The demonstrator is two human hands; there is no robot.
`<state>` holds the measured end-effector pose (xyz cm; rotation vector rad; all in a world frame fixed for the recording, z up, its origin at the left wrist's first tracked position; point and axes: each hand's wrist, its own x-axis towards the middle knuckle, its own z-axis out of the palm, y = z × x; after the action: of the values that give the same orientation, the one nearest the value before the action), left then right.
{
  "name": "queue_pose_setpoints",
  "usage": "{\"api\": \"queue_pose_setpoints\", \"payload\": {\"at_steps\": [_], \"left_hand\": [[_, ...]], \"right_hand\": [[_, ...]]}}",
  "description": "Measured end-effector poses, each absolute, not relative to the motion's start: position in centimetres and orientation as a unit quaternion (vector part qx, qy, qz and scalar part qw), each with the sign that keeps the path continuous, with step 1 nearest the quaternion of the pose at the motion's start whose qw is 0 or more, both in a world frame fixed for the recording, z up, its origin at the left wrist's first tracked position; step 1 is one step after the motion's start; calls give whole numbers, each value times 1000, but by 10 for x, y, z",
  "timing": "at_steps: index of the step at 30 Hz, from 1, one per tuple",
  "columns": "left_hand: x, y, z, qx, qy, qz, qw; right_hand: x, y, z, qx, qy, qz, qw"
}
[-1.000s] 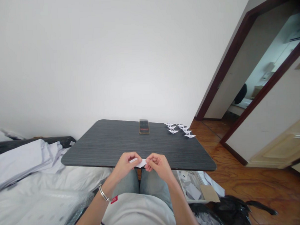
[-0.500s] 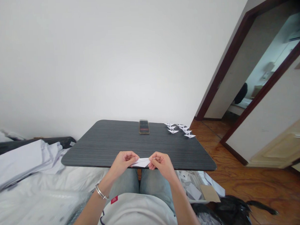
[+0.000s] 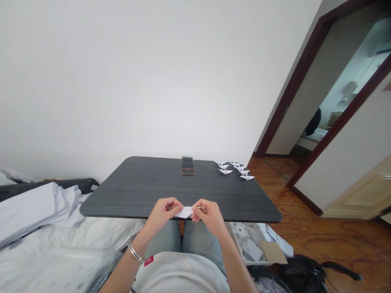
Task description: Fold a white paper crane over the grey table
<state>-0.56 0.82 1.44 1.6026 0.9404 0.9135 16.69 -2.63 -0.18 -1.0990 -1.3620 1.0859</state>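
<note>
Left hand [image 3: 164, 210], right hand [image 3: 208, 212] pinching folded white paper [image 3: 185, 213] over counter's [image 3: 145, 184] 6 o'clock edge; risk: uneven tugging skewing creases. Origami cranes [image 3: 240, 167] sitting 2 o'clock.

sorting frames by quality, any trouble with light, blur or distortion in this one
Head view: light is soft, the wall brightest around its middle; head view: the door frame leans steeply, the upper right corner darkens; head view: the phone looks blocky, its screen unreadable; head view: the white paper is clear enough to find, its creases faint.
</note>
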Motion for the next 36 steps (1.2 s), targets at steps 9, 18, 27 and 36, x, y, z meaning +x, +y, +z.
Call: {"api": "queue_pose_setpoints", "payload": {"at_steps": [9,18,27,36], "left_hand": [[-10,10,11,677,374,356,525],[-13,10,13,677,368,334,542],[-16,12,11,663,371,355,544],[2,1,19,585,373,431,577]], "right_hand": [[171,-26,-4,-463,-560,451,518],[173,-25,-8,-461,-567,455,509],[174,-23,-8,-458,-547,471,519],[162,-26,-2,-428,-480,490,588]]}}
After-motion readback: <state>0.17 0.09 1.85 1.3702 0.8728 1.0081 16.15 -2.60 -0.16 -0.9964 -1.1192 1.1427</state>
